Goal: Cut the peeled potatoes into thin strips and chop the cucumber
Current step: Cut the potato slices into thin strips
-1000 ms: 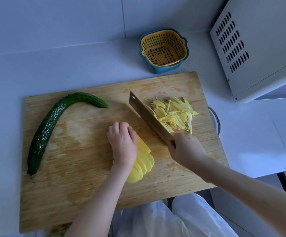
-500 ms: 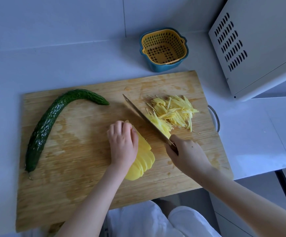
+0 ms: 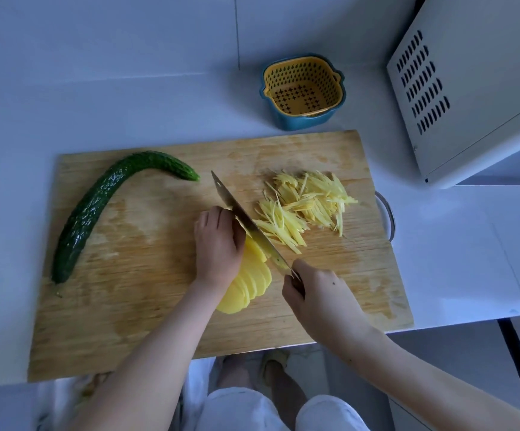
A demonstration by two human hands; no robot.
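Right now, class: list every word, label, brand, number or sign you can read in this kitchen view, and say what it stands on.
None: no readable text shows anywhere in this view.
Knife blade: no legible mark.
White appliance: only vent slots; one tiny dark-blue spot near its lower corner, too small to read.
Yellow strainer basket, cutting board, cucumber: unmarked.

Fanned potato slices, strips, whole cucumber

I'm looking at a home kitchen: a white countertop carries a wooden cutting board with vegetables. Behind it sit a yellow-and-blue colander basket and a white vented appliance, probably a microwave.
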